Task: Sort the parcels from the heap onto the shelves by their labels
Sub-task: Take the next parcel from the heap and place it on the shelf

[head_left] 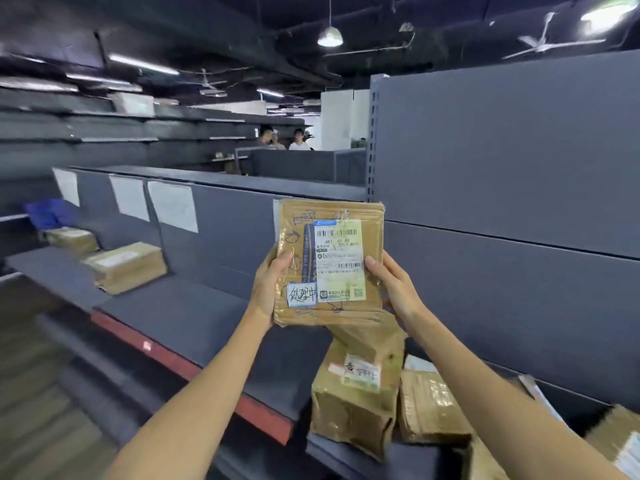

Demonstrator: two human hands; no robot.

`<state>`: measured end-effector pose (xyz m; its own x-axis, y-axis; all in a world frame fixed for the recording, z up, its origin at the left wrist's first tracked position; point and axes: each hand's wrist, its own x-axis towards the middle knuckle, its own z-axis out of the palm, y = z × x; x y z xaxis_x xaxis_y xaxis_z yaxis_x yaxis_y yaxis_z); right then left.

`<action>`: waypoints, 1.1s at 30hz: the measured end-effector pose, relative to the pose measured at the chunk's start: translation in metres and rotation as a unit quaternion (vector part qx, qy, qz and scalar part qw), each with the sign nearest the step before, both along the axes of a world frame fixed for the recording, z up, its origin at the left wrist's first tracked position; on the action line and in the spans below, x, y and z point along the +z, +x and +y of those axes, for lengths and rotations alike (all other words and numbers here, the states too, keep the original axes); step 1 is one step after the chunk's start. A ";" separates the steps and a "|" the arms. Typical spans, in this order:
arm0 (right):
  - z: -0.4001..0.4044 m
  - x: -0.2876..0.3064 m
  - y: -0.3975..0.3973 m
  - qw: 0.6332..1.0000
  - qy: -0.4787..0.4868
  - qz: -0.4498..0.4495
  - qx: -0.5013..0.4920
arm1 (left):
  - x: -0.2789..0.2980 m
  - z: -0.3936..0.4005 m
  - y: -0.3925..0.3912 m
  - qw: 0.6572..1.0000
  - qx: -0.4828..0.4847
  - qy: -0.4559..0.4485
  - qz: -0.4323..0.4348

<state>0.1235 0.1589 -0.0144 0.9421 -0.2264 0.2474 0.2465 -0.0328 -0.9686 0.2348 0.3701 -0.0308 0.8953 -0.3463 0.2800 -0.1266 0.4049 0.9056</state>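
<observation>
Both hands, left (268, 289) and right (394, 289), are gripping a parcel (330, 261), reading its label (339, 259); shelving it likely comes next.

grey shelf (194, 317) | cardboard parcels (126, 266) lying flat | red front edge

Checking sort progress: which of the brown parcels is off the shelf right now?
The flat parcel with the white shipping label, held upright in front of the shelf by the left hand and right hand. The other parcels all rest on the shelf.
</observation>
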 end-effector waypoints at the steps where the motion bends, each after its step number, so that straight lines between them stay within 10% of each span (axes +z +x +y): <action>1: 0.023 0.001 0.017 1.000 -0.004 -0.002 0.015 | 0.002 0.026 0.009 1.000 0.017 0.001 -0.003; 17: 0.419 -0.006 0.255 0.970 -0.033 -0.005 0.239 | -0.014 0.439 0.139 0.966 0.257 -0.034 0.015; 33: 0.560 -0.047 0.541 0.966 -0.015 0.036 0.256 | -0.024 0.576 0.385 0.961 0.277 0.003 0.026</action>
<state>0.6640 0.7194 -0.0611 0.9436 0.2806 0.1756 0.1694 0.0465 -0.9845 0.6198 0.9458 -0.0544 0.9556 0.1853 0.2291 -0.2752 0.2836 0.9186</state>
